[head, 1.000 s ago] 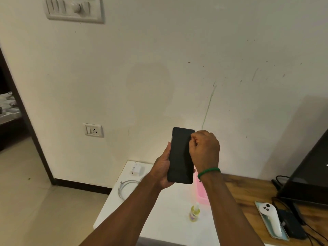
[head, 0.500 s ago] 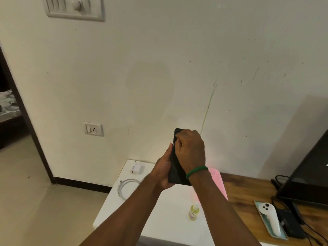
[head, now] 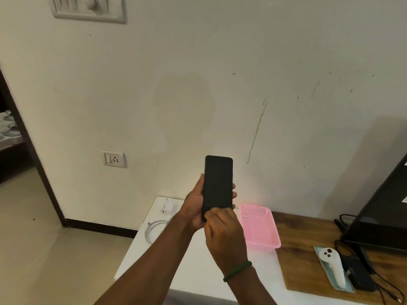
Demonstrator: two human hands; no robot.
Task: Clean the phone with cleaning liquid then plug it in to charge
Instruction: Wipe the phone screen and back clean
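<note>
We see the phone [head: 218, 186] face as dark, smooth glass, barely shining; the pink basket [head: 262, 232] looks like perforated moulded plastic; the white table [head: 198, 274] is smooth, matt; the desk [head: 308, 260] shows wood grain; the wall [head: 198, 62] is scuffed matt paint.

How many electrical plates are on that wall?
2. A switchboard with a knob at top left, and a socket plate lower, left of the held phone. More may lie out of frame.

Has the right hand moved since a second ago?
Yes. The right hand slid down the phone, from under the green streak to beside the pink basket.
</note>
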